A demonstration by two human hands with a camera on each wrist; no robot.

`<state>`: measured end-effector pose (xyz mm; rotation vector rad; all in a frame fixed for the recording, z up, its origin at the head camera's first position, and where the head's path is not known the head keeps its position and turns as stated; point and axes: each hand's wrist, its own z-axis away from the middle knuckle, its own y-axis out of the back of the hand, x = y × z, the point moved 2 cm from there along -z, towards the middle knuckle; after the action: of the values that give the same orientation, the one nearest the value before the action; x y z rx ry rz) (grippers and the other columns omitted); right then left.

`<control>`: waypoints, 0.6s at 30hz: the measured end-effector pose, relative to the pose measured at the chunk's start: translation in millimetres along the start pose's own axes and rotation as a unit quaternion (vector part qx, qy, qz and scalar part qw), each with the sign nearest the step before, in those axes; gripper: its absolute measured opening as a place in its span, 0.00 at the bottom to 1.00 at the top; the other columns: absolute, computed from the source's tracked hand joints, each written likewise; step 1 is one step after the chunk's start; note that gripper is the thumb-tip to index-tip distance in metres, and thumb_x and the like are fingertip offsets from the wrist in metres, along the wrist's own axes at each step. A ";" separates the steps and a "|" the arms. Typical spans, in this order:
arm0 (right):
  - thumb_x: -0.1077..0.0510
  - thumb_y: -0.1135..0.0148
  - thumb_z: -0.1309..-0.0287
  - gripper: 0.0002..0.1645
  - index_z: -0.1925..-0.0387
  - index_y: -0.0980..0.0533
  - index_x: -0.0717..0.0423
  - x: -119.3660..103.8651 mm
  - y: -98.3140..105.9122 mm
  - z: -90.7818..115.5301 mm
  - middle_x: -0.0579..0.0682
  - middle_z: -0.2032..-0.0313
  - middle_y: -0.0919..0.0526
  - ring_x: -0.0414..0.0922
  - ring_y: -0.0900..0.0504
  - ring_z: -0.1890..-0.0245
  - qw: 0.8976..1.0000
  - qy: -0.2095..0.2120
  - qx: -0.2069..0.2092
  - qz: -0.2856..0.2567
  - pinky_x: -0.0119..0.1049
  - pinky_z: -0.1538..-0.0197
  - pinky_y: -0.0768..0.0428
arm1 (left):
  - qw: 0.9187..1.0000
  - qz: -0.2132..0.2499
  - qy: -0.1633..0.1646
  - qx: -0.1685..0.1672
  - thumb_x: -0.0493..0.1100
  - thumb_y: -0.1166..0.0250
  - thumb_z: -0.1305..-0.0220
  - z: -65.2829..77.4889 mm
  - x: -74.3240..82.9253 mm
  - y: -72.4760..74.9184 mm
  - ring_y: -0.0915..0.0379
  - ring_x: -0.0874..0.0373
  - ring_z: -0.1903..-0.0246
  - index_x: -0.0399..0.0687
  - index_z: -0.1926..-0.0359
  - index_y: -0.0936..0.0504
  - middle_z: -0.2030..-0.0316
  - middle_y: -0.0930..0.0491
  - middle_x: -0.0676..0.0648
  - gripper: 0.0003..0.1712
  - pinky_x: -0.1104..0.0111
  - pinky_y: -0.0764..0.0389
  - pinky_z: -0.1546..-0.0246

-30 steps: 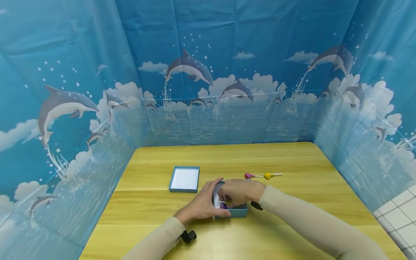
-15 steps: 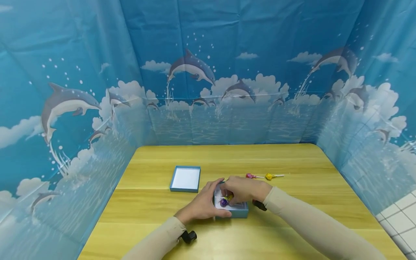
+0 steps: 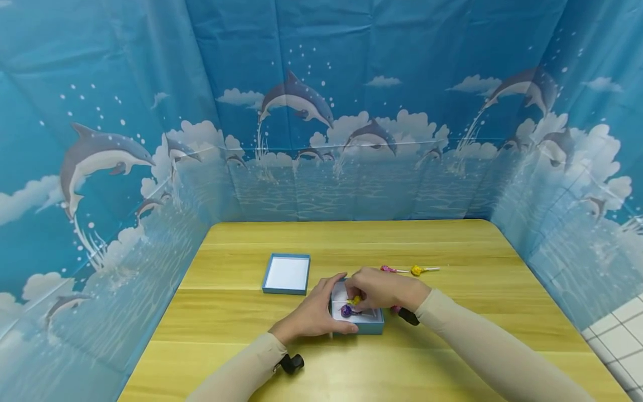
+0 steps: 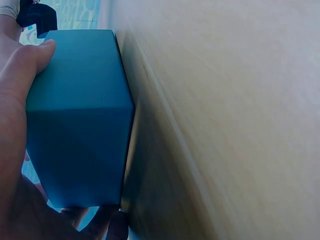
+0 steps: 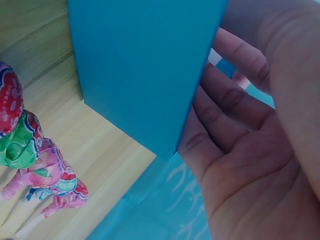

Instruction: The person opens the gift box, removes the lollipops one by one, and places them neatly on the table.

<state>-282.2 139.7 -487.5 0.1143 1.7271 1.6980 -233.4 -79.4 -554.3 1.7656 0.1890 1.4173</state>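
Observation:
A small blue box (image 3: 370,328) with a white inside stands on the table. My left hand (image 3: 313,315) grips it from the left, thumb on the near wall and fingers round the far side; in the left wrist view the thumb lies on the blue box (image 4: 80,75). Inside lies a purple lollipop (image 3: 346,311). My right hand (image 3: 384,289) reaches over the right wall, thumb and fingertips pinching a yellow lollipop (image 3: 354,300) beside the purple one. In the right wrist view the fingers of my right hand (image 5: 245,145) bend over the wall; their tips are hidden.
A blue lid (image 3: 286,273) lies white side up at the left. Behind my right hand are a pink lollipop (image 3: 388,269) and another yellow lollipop (image 3: 417,270). The right wrist view shows several wrapped lollipops, including a green one (image 5: 22,145), beside the box.
My right hand has lifted slightly and shifted right, so the purple and yellow lollipops in the box show more plainly. My left hand keeps its hold on the box.

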 end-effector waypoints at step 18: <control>0.57 0.21 0.23 0.04 0.52 0.10 0.50 6.5 -1.1 14.8 0.38 0.62 0.15 0.35 0.22 0.66 0.997 0.006 0.068 -0.025 0.29 0.59 0.20 | 1.000 -0.002 0.013 -0.007 0.73 0.15 0.38 -2.1 1.0 1.1 0.25 0.55 0.34 0.70 0.03 0.51 0.16 0.32 0.43 0.74 0.53 0.16 0.33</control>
<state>-278.9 155.3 -489.6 0.1208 1.8392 1.5479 -235.2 -78.4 -552.8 1.7359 0.1959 1.4353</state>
